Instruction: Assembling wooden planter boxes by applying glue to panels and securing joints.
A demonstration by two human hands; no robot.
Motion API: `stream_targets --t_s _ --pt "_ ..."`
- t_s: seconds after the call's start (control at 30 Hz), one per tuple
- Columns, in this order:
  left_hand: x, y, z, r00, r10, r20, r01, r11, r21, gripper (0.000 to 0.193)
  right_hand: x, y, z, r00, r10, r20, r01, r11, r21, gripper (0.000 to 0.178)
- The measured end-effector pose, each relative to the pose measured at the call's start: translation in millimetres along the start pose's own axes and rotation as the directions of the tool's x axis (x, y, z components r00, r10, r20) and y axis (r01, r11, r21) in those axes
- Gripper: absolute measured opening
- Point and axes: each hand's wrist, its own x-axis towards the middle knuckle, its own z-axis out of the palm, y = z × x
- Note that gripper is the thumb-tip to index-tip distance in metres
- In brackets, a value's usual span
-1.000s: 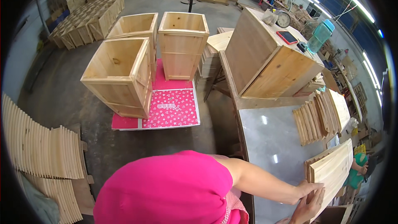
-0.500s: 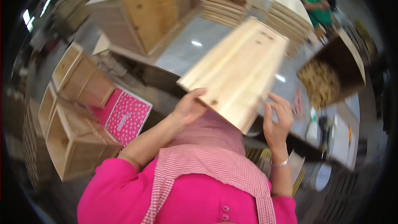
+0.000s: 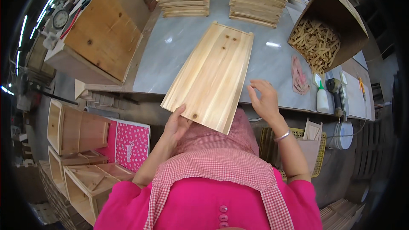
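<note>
A pale tapered wooden panel (image 3: pixel 211 74) with dark knots lies slanted over the front edge of the table, its wider end toward me. Its left edge shows stepped layers; whether it is one piece or several I cannot tell. My left hand (image 3: pixel 177 124) grips the near left corner, thumb on top and fingers underneath. Just off the panel's right edge hovers my right hand (image 3: pixel 265 100), thumb and forefinger apart, nothing visible in it.
Stacks of wooden panels (image 3: pixel 257 0) stand at the back of the grey table (image 3: pixel 153 64). On the right are a box of tan strips (image 3: pixel 317 44), a pink cloth (image 3: pixel 299 74), a glue bottle (image 3: pixel 322 99) and a tool (image 3: pixel 335 93). Wooden boxes (image 3: pixel 79 127) sit at lower left.
The view has turned, so the table and stacks sit further left. The panel has come down lower over the table edge, still in my left hand. My right hand remains beside its right edge.
</note>
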Motion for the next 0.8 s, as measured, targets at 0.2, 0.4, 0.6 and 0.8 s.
stream_targets --t_s 0.2,0.4,0.6,0.8 --pt "-2.5 7.4 3.5 0.997 -0.016 -0.073 0.019 0.999 0.050 0.055 92.7 34.0 45.3 0.995 -0.024 0.098 0.032 0.996 -0.088 0.028" --pt "-25.6 4.5 10.3 0.992 -0.031 -0.124 0.051 0.986 0.161 0.051 191.5 91.0 110.7 0.972 0.095 0.216 0.003 0.911 -0.413 0.032" --pt "-50.9 -0.9 19.0 0.994 -0.092 -0.053 0.102 0.963 0.248 0.051 214.4 99.1 137.4 0.908 0.304 0.287 -0.146 0.874 -0.464 0.035" --pt "-83.4 4.7 24.9 0.988 0.129 -0.089 -0.100 0.957 0.272 0.052 228.3 32.1 119.1 0.963 0.166 0.212 -0.101 0.953 -0.286 0.047"
